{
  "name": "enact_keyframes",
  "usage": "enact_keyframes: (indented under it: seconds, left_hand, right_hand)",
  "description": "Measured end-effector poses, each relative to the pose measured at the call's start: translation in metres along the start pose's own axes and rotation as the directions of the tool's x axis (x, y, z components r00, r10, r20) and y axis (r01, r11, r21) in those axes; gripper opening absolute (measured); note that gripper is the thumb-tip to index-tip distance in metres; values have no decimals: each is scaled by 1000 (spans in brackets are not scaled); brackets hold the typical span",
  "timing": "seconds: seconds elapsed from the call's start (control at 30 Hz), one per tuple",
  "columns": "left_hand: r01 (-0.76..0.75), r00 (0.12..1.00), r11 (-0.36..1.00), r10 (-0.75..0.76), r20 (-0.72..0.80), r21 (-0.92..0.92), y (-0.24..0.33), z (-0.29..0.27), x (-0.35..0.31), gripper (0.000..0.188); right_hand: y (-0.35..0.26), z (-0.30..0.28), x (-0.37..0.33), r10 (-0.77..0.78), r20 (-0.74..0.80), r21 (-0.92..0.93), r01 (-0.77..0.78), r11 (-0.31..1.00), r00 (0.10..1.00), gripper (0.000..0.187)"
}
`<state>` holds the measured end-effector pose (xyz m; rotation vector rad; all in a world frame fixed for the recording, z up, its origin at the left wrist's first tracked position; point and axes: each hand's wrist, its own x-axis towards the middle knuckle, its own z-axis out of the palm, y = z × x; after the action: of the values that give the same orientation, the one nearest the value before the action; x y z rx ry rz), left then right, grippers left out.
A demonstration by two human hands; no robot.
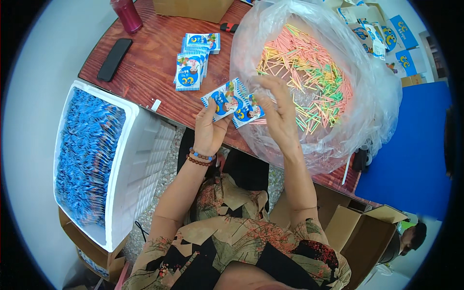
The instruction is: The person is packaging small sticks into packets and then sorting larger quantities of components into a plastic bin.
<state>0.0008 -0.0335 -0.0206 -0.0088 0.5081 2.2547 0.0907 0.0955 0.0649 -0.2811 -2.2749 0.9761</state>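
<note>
In my left hand [212, 126], closed with the thumb on top, is a blue-and-white printed packet [223, 100]. A second, similar packet [246, 114] overlaps it at the lower right. My right hand [280, 112] has its thumb at the edge of that second packet; the index finger arches above, and the other fingers are partly hidden. Left of the hands, more such packets [189, 72] lie in an overlapping pile on the reddish wooden table [150, 58]. Close behind my right hand, a large clear plastic bag [246, 43] gapes around many thin pink, yellow and green sticks [309, 53].
A white foam box [140, 145] packed with blue packets [89, 154] stands at the left. On the table are a black phone [114, 59], a red bottle [127, 15] and a cardboard box [193, 8]. Another cardboard box [360, 237] is open at lower right, near another person [408, 239].
</note>
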Motion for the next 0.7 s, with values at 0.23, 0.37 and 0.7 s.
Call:
enact_keyframes:
  seconds: [0.23,0.37,0.7]
  left_hand:
    - [-53,997,998,54,46,-26,6,-2,-2,27]
    - [-397,917,893,394,61,213,25,-14,-6,25]
    - [-439,892,731,425,154,523,70,2,-15,30]
  right_hand:
    - [-31,20,-2,404,166,153,-428,891,899,11]
    - [-28,25,-1,247,80,263,-259,929,966,8]
    - [-28,39,26,137,325,163,-198,966,936,13]
